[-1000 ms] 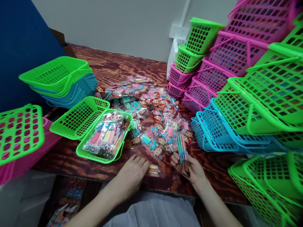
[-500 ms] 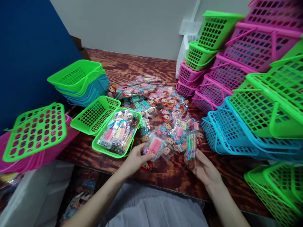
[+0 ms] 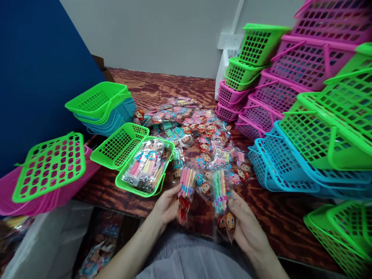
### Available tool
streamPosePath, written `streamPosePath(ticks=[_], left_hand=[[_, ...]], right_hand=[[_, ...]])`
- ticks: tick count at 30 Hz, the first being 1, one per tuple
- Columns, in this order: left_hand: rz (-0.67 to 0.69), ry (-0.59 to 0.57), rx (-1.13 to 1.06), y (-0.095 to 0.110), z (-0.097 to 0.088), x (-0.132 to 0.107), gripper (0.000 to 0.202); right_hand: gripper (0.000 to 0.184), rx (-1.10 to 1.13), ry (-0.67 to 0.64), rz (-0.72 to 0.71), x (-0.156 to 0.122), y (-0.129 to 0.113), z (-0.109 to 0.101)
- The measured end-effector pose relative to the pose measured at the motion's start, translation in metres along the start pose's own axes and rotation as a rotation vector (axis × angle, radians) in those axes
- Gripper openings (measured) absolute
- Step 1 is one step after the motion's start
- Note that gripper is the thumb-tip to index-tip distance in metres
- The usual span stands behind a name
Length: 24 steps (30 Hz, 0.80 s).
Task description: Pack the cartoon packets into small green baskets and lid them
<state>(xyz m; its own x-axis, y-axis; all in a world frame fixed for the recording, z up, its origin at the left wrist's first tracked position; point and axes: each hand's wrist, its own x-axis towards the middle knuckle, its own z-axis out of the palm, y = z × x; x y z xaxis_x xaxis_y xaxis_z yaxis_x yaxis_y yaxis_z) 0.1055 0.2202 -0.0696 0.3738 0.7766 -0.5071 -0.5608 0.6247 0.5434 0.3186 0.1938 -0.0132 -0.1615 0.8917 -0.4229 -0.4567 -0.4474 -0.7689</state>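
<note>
Clear plastic packets (image 3: 187,184) of pink and yellow sticks, with red cartoon shapes at their lower end, stand gripped in my left hand (image 3: 166,206). My right hand (image 3: 247,221) is closed on another bundle of clear packets (image 3: 221,190), showing green, yellow and pink sticks above brown cartoon faces. The two bundles are held upright side by side over the table's front edge, a small gap between them. Left of my hands, an open green basket (image 3: 118,182) holds similar packets (image 3: 147,164). Just beyond my hands spreads a pile of loose packets (image 3: 203,128).
Nested green and blue baskets (image 3: 100,106) stand at the left, near pink baskets with a green lid (image 3: 52,166) on top. Tall stacks of filled pink (image 3: 314,62), green and blue baskets line the right. More packets lie below the table (image 3: 100,248).
Both hands have come closer together and toward me. My left hand has lifted its packets off the pile and turned them upright. The right bundle has moved left and lower.
</note>
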Motion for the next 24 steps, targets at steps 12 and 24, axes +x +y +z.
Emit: streamPosePath(ticks=[12,24], left_hand=[[0.131,0.124,0.111,-0.007,0.008,0.001,0.045],[0.302,0.186,0.414,-0.022,0.025,-0.007,0.057]], right_hand=[[0.045,0.025,0.021,0.01,-0.002,0.008,0.004],[0.04,-0.449,0.052,-0.165,0.027,0.074,0.023]])
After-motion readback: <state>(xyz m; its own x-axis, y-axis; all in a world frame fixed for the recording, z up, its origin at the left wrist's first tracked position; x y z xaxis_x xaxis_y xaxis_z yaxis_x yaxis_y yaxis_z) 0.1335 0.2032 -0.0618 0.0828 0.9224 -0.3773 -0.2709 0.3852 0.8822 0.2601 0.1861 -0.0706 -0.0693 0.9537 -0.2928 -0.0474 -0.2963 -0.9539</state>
